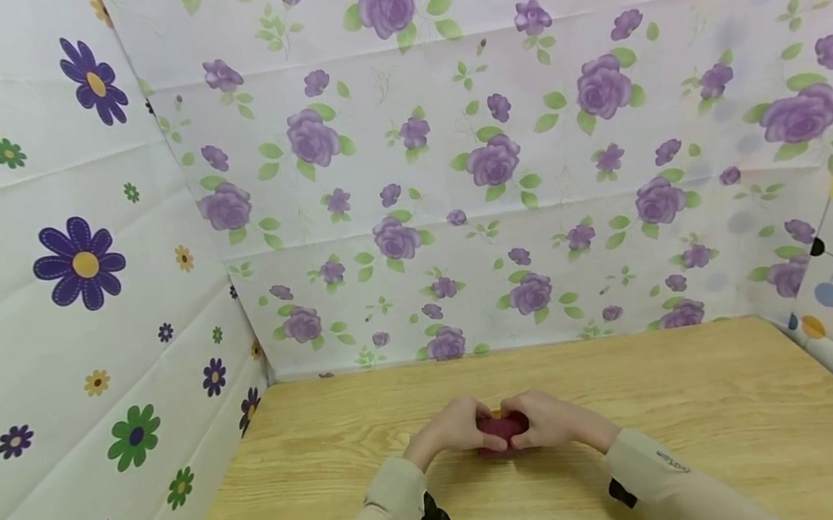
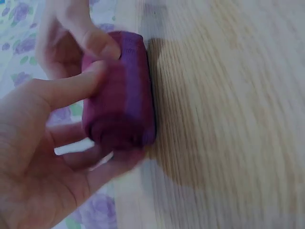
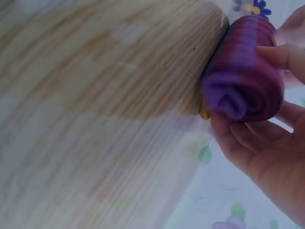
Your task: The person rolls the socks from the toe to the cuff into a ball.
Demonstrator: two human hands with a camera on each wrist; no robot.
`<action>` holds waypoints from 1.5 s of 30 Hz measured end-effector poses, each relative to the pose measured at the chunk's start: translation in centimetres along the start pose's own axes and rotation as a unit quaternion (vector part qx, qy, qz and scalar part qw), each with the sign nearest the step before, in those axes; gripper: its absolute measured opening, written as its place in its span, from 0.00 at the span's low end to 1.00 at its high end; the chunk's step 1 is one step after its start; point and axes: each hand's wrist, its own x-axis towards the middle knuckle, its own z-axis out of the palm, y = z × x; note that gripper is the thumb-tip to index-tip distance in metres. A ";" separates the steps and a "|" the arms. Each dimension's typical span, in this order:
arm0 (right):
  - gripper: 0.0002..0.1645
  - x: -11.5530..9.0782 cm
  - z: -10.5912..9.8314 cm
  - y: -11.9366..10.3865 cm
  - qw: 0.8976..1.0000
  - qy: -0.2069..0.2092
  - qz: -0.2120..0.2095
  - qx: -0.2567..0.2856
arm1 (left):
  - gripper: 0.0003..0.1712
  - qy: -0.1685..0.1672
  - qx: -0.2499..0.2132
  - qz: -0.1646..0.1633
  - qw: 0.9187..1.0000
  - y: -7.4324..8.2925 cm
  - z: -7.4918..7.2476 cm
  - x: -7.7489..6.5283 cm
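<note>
- Left hand (image 1: 457, 425) and right hand (image 1: 548, 419): both clamped on the cloth roll (image 1: 504, 427), one per end, thumbs on its near side, fingers curled round.
- Step looks like tightening or shaping the roll. Best done with even thumb pressure, both ends turned at the same rate; uneven push would likely cone it.
- Watch the inner layers: soft fabric probably telescopes out if one end is squeezed harder.
- Roll: dark red, fat, spiral layers at the ends. Purple along one side, stripe or light, can't tell. Yellow bit (image 3: 205, 112) at its edge; part of it or separate, unclear.
- Location: between the hands, at the wooden table (image 1: 341, 418); full contact not confirmed.
- Behind: flowered backdrop (image 1: 464, 280).
</note>
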 end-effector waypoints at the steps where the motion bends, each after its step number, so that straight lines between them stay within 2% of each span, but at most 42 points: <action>1: 0.09 0.0 0.0 0.0 1.000 -0.003 -0.003 0.006 | 0.20 0.003 0.015 0.006 1.000 0.1 0.1 -0.1; 4: 0.08 0.1 -0.1 -0.2 1.000 -0.015 -0.006 0.025 | 0.24 0.010 0.063 0.020 0.998 0.5 0.4 -0.3; 7: 0.07 0.2 -0.2 -0.3 0.999 -0.026 0.004 0.037 | 0.25 0.017 0.087 0.022 0.996 0.7 0.6 -0.4; 14: 0.10 0.2 -0.5 0.0 0.994 -0.050 0.048 0.079 | 0.31 0.032 0.082 -0.004 0.996 0.7 0.6 -0.4; 24: 0.13 0.3 -1.1 0.2 0.987 -0.062 0.075 0.126 | 0.26 0.053 0.114 0.023 0.992 0.6 0.6 -0.2; 30: 0.14 0.0 -1.2 0.0 0.987 -0.057 0.076 0.131 | 0.27 0.061 0.111 0.031 0.991 0.7 0.7 -0.3; 34: 0.14 -0.1 -1.1 0.0 0.986 -0.053 0.084 0.137 | 0.24 0.065 0.104 0.030 0.992 0.8 0.6 -0.3; 45: 0.16 0.0 -0.6 0.3 0.988 -0.045 0.080 0.128 | 0.19 0.057 0.072 0.008 0.996 1.2 0.0 0.1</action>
